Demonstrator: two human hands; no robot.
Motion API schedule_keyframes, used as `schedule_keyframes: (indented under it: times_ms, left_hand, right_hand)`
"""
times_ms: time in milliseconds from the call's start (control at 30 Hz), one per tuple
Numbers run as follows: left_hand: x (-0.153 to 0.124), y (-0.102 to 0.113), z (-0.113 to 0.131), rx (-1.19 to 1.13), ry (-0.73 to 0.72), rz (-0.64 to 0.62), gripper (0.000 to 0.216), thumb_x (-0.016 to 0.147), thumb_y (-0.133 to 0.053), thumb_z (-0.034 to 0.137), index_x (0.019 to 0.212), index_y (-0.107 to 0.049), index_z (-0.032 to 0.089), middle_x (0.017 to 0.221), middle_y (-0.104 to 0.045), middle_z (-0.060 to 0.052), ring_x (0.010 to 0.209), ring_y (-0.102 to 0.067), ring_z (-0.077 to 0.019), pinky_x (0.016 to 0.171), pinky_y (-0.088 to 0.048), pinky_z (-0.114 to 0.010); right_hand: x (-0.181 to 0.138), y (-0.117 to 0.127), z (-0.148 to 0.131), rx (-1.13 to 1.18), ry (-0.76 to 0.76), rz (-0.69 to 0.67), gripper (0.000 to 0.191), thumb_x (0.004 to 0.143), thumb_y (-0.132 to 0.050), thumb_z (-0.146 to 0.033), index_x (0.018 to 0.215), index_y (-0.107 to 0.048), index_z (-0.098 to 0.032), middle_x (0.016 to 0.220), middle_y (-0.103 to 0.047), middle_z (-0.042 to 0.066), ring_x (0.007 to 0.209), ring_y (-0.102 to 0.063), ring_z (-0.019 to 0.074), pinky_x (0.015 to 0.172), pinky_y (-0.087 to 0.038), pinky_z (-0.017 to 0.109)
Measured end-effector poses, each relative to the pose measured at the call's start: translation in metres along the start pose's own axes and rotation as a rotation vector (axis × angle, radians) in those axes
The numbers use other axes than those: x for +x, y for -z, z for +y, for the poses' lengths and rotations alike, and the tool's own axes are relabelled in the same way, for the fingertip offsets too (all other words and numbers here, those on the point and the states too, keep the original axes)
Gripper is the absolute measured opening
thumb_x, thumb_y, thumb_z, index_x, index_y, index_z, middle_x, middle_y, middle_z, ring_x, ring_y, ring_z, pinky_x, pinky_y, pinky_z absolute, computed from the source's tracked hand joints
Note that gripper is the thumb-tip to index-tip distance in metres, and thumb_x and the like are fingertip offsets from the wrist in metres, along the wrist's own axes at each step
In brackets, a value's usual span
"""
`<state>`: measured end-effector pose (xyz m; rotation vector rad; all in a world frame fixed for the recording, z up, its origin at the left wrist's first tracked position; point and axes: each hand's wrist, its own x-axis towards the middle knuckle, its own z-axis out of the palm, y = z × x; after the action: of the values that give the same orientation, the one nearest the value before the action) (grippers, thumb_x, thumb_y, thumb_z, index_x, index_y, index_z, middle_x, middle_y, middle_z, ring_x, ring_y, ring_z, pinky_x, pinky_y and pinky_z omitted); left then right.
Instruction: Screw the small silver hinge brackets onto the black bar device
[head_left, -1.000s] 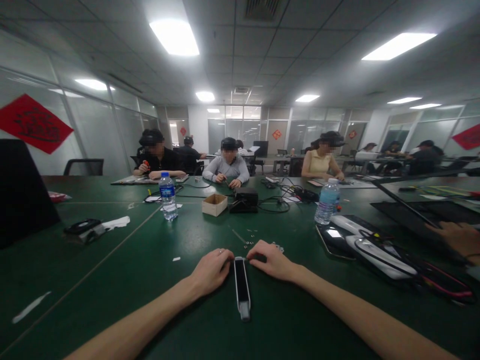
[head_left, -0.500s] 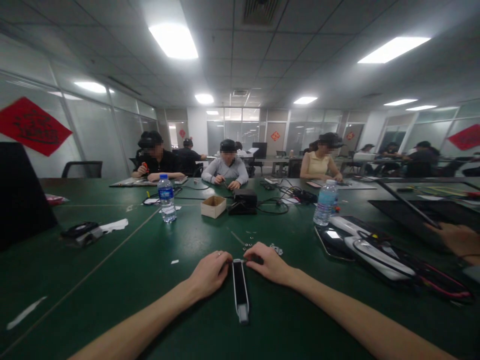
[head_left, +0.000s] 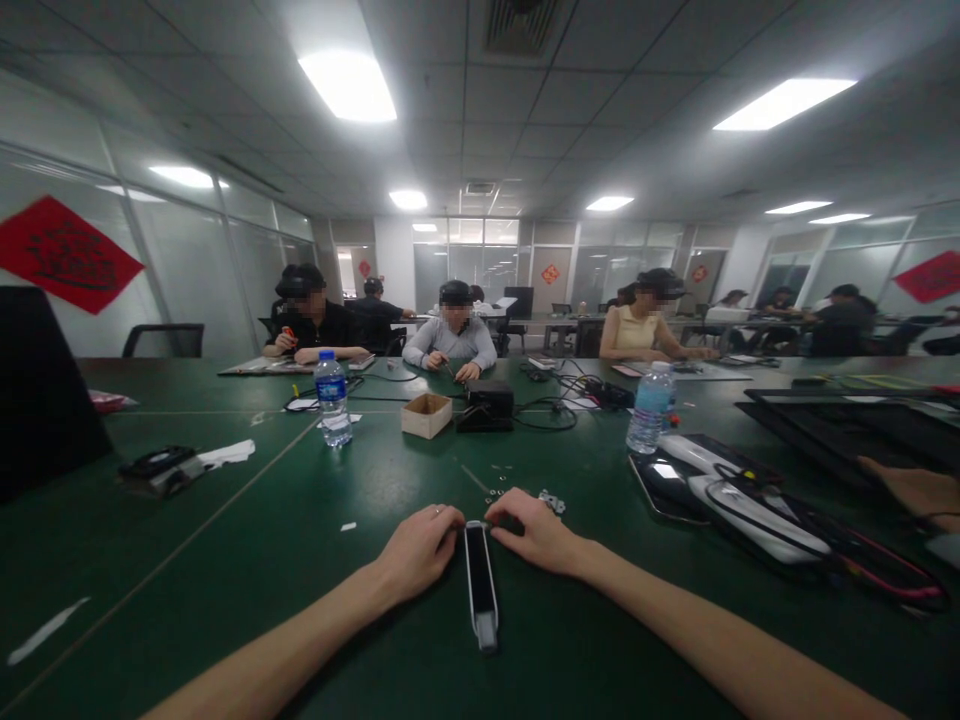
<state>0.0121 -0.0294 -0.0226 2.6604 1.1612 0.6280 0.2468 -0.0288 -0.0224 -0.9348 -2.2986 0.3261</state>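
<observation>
A narrow black device with a pale frame (head_left: 481, 580) lies lengthwise on the green table (head_left: 300, 520) in front of me. My left hand (head_left: 420, 548), a ring on one finger, is curled against the left side of its far end. My right hand (head_left: 536, 535) has its fingertips pinched together at that same far end; what they hold, if anything, is hidden. Several tiny screws (head_left: 495, 492) and a small metal bracket (head_left: 553, 502) lie just beyond my hands.
Two water bottles (head_left: 332, 398) (head_left: 650, 408), a cardboard box (head_left: 427, 414) and a black unit with cables (head_left: 489, 404) stand farther out. Long devices and cables (head_left: 750, 505) lie to the right, beside another person's hand (head_left: 911, 490). A black gadget (head_left: 161, 466) sits left. Several people sit opposite.
My hands have stayed at the device's far end, the right fingertips shifting slightly. The dark panel at the far right has come down flatter.
</observation>
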Motion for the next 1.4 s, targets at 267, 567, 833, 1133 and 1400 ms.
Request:
schedule_keyframes:
  times_ms: [267,567,833,1133,1400]
  left_hand:
    - [0.000,0.001,0.002,-0.003,0.000,-0.009,0.020,0.090,-0.042,0.014,0.101,-0.057,0.020,0.096,-0.063,-0.004,0.090,-0.060,-0.0188,0.082,-0.048,-0.029]
    - [0.000,0.000,-0.001,0.013,0.022,-0.017,0.021,0.090,-0.043,0.014,0.103,-0.057,0.021,0.099,-0.063,-0.004,0.092,-0.060,-0.0194,0.082,-0.047,-0.030]
    - [-0.002,0.003,0.002,-0.001,0.027,-0.027,0.021,0.089,-0.044,0.013,0.103,-0.057,0.021,0.099,-0.063,-0.004,0.092,-0.060,-0.0189,0.082,-0.047,-0.029]
    - [-0.002,0.006,0.005,0.000,0.035,-0.026,0.020,0.088,-0.045,0.012,0.102,-0.057,0.021,0.098,-0.064,-0.004,0.091,-0.060,-0.0195,0.081,-0.048,-0.031]
    - [-0.001,0.003,0.004,0.015,0.025,-0.006,0.019,0.088,-0.046,0.013,0.102,-0.057,0.020,0.098,-0.064,-0.004,0.091,-0.060,-0.0194,0.081,-0.047,-0.030]
  right_hand:
    - [0.001,0.001,0.000,0.002,0.051,-0.029,0.016,0.084,-0.062,-0.016,0.100,-0.062,-0.018,0.097,-0.064,0.005,0.092,-0.058,0.0183,0.084,-0.049,0.032]
    - [0.007,0.009,0.032,-0.309,-0.235,0.065,0.028,0.085,-0.053,-0.019,0.112,-0.060,-0.017,0.112,-0.061,0.011,0.106,-0.052,0.0245,0.092,-0.041,0.040]
    - [0.007,0.007,0.046,-0.347,-0.265,-0.050,0.035,0.090,-0.051,-0.031,0.123,-0.059,-0.026,0.120,-0.056,0.009,0.112,-0.047,0.0251,0.093,-0.040,0.041]
    - [0.010,0.010,0.027,-0.465,-0.115,-0.058,0.017,0.090,-0.053,-0.019,0.097,-0.068,-0.020,0.107,-0.062,0.010,0.107,-0.050,0.0256,0.087,-0.043,0.043]
    - [0.009,0.014,0.017,-0.457,-0.106,-0.109,0.011,0.085,-0.052,-0.014,0.087,-0.063,-0.017,0.103,-0.062,0.011,0.107,-0.049,0.0257,0.090,-0.040,0.043]
